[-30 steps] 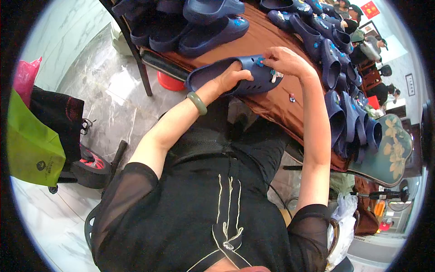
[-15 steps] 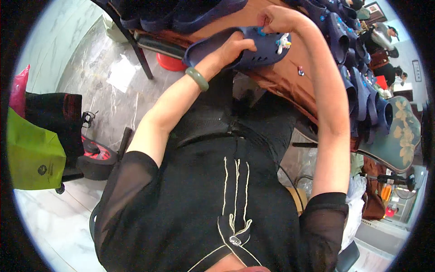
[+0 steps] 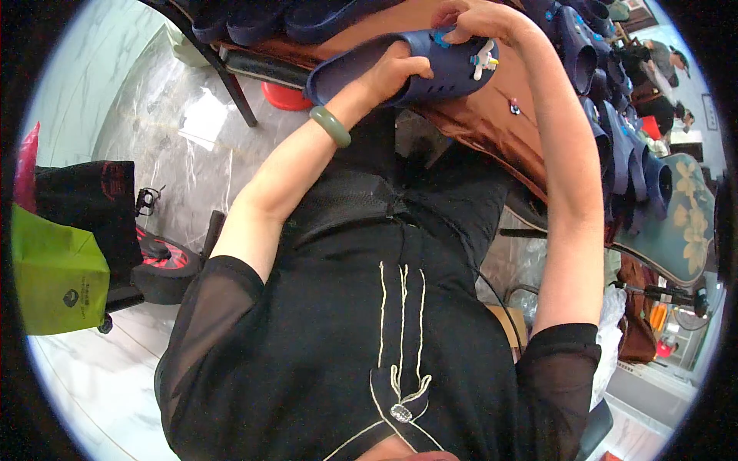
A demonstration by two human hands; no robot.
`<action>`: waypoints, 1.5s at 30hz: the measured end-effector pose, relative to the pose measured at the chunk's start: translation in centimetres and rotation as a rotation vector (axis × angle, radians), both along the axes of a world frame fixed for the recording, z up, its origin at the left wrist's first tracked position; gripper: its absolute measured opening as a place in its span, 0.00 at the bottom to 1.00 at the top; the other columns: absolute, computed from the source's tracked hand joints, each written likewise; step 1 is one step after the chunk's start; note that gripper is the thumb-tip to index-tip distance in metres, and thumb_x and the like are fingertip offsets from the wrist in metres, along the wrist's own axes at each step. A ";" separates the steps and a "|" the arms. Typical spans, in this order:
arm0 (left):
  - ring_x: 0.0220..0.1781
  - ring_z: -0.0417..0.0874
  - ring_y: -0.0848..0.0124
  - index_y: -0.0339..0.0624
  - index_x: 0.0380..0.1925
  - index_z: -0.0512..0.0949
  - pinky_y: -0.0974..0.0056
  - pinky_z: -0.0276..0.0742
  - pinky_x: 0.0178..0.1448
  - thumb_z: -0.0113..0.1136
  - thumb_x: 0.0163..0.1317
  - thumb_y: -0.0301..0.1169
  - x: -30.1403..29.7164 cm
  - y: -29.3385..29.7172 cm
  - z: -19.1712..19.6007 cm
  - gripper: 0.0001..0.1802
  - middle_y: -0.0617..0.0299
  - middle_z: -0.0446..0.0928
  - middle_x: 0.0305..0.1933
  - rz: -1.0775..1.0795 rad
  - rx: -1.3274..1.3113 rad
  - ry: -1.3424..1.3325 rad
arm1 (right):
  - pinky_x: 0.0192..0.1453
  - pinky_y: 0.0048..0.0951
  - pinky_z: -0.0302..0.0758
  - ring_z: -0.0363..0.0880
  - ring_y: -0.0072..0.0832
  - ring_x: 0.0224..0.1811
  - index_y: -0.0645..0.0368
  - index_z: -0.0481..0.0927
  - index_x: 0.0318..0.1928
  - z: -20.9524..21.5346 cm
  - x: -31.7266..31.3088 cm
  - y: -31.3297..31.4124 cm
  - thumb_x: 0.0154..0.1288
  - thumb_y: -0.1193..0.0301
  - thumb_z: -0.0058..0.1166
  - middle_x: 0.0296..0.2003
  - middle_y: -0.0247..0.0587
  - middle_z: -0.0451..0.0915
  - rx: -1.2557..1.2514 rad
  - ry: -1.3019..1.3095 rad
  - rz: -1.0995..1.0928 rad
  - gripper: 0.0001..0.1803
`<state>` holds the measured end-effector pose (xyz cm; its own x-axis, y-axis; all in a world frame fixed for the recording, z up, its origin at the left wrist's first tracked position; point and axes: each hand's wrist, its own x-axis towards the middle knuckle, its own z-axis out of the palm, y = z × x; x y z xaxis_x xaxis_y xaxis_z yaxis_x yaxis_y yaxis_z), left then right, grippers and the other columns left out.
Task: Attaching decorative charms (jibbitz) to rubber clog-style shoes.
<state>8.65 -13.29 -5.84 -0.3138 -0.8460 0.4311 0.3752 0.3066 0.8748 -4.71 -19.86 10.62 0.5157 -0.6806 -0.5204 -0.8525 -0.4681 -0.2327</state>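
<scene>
A navy-blue clog is held up over the near edge of the brown-covered table. My left hand grips it with the fingers inside the shoe and the thumb outside on top. A white figure-shaped charm sits near the toe. On the far side of the upper is a blue charm, and my right hand pinches it between thumb and fingers. Whether the charm is fully seated in its hole is hidden by the fingers.
Several navy clogs line the table's far left, and more clogs are piled along the right. A small dark charm lies on the table. A chair with a floral back stands right; a green bag hangs left.
The clog has tilted slightly and the white charm has turned. My right hand has shifted a little up and left, its fingers still at the blue charm. The view has moved slightly.
</scene>
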 end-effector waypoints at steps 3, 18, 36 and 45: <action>0.41 0.75 0.72 0.34 0.43 0.74 0.68 0.71 0.48 0.53 0.43 0.31 0.0 0.1 0.1 0.23 0.64 0.76 0.39 0.022 0.000 -0.054 | 0.47 0.29 0.73 0.77 0.28 0.39 0.62 0.79 0.42 -2.4 -0.2 -0.8 0.45 0.71 0.59 0.37 0.39 0.81 -0.153 -0.155 0.042 0.20; 0.40 0.79 0.68 0.31 0.41 0.74 0.65 0.75 0.48 0.51 0.44 0.29 -0.1 0.1 1.2 0.21 0.57 0.78 0.40 -0.057 0.193 0.126 | 0.39 0.22 0.72 0.76 0.18 0.32 0.63 0.81 0.37 -10.5 -16.1 2.5 0.61 0.70 0.55 0.28 0.35 0.81 -0.792 -0.870 -0.536 0.09; 0.36 0.80 0.66 0.33 0.38 0.76 0.66 0.76 0.44 0.51 0.46 0.30 -0.3 0.4 2.4 0.18 0.56 0.78 0.36 -0.053 0.354 0.132 | 0.46 0.31 0.73 0.75 0.33 0.42 0.53 0.82 0.43 -12.5 -9.0 6.8 0.51 0.64 0.66 0.39 0.40 0.76 -1.068 -0.986 -0.372 0.18; 0.31 0.81 0.65 0.30 0.37 0.74 0.65 0.78 0.38 0.52 0.46 0.31 -0.1 -0.8 2.3 0.19 0.52 0.78 0.35 -0.086 0.417 0.133 | 0.57 0.35 0.68 0.70 0.35 0.52 0.53 0.82 0.45 -10.9 -9.4 4.3 0.51 0.61 0.65 0.42 0.40 0.76 -0.848 -0.799 -0.243 0.19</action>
<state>8.58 -14.07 -3.55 -0.3558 -0.9292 0.0996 0.5014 -0.0999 0.8594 -14.14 -15.55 -0.25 0.2991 -0.7773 0.5534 -0.6942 -0.5752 -0.4326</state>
